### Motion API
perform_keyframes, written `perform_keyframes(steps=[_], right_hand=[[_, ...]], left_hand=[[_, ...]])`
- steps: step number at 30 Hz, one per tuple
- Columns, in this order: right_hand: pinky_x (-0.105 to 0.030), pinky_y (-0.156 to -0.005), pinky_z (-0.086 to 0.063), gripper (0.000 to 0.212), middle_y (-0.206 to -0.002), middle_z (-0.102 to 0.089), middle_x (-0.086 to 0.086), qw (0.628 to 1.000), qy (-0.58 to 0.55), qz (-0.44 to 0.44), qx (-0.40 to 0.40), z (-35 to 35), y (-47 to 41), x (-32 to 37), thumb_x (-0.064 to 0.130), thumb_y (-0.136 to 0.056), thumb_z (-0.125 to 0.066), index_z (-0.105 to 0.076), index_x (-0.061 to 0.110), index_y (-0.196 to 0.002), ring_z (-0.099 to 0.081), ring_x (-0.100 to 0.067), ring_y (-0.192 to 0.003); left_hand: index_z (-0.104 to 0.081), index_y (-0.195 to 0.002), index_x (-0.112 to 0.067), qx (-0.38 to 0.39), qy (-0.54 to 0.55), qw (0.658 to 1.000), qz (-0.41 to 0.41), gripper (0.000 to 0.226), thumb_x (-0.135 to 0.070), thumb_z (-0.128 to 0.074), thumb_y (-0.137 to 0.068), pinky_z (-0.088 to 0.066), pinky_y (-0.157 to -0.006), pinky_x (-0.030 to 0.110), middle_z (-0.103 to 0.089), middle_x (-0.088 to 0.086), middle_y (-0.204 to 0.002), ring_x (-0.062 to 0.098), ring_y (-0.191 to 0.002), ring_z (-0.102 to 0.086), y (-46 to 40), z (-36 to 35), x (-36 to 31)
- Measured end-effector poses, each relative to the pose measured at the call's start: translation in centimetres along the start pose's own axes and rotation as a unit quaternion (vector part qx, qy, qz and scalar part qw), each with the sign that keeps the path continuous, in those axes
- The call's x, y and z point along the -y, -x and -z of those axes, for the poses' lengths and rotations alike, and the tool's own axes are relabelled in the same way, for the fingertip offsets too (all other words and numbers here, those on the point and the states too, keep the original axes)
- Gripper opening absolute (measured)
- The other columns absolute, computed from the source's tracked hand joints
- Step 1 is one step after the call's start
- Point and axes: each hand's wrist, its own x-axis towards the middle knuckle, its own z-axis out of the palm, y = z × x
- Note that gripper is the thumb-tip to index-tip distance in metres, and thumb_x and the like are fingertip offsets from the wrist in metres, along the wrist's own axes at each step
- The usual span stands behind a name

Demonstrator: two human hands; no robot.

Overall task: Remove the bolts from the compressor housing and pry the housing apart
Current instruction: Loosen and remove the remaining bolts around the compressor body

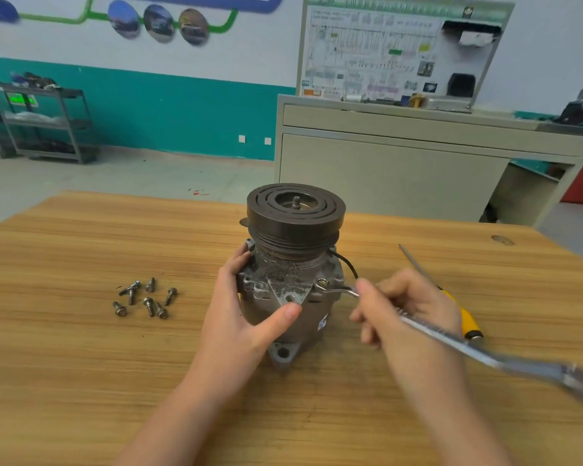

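Two hands work on a compressor standing upright on a wooden table.

The left hand [249, 317] wraps the compressor housing [288, 297], thumb across its front. The right hand [408, 311] grips a wrench [451, 338], whose long axis runs from lower right up-left to a lug on the housing's right side, so the right hand is nearer that fastener. Removed bolts [145, 297] lie well left; a yellow-handled screwdriver [451, 297] lies right.
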Motion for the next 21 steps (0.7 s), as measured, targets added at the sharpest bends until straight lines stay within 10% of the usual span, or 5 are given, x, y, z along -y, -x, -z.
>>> perform_keyframes(steps=[9,21], right_hand=[[-0.01,-0.028,-0.03,0.038,-0.048,-0.055,-0.006,0.827,-0.334,-0.332,0.308,1.6,-9.5,-3.2,0.014,-0.053,-0.094,-0.056,0.011,-0.055,-0.043,-0.002,-0.03],[-0.014,-0.032,-0.029,0.027,-0.048,-0.053,-0.008,0.945,-0.244,-0.21,-0.054,0.7,-2.9,-0.4,0.03,-0.071,-0.07,-0.051,0.022,-0.053,-0.041,-0.009,-0.031]], left_hand=[[-0.028,-0.136,-0.045,0.002,-0.003,1.0,0.005,0.088,-0.066,-0.07,-0.062,-0.027,-0.098,-0.002,-0.031,-0.035,-0.145,-0.02,-0.131,-0.032,0.0,0.0,-0.1],[-0.025,-0.139,-0.044,0.009,-0.01,1.0,0.016,0.092,-0.068,-0.068,-0.061,-0.03,-0.105,0.005,-0.03,-0.029,-0.15,-0.015,-0.134,-0.031,-0.1,0.0,-0.1]])
